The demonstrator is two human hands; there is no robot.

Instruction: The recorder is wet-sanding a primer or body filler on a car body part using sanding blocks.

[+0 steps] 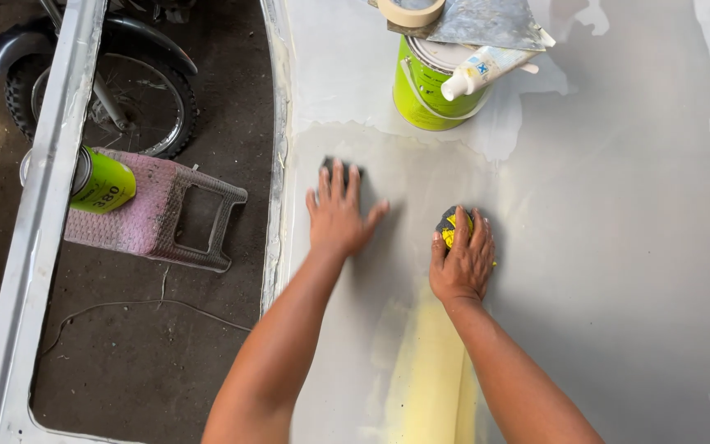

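A broad grey primed metal panel (618, 247) fills the view, its left edge curving down past a bare concrete floor (141, 362). Out there, beyond the panel's left edge, a motorcycle wheel (137, 99) stands behind a tipped pink plastic stool (145, 214), and a lime-green tin (104, 182) lies against a grey metal frame bar (43, 214). A pale yellow filler streak (433, 370) runs up from the panel's near edge between the forearms. At the far edge stands a lime-green paint can (425, 90), a white tube (482, 70), a grey scraper sheet (486, 23) and a roll of masking tape (410, 10) stacked on top. Left hand (337, 215) lies flat, fingers spread, pressing a dark sanding sheet (340, 168) near the left edge. Right hand (462, 259), fingers together, is cupped over a black-and-yellow sanding pad (451, 224) mid-panel.
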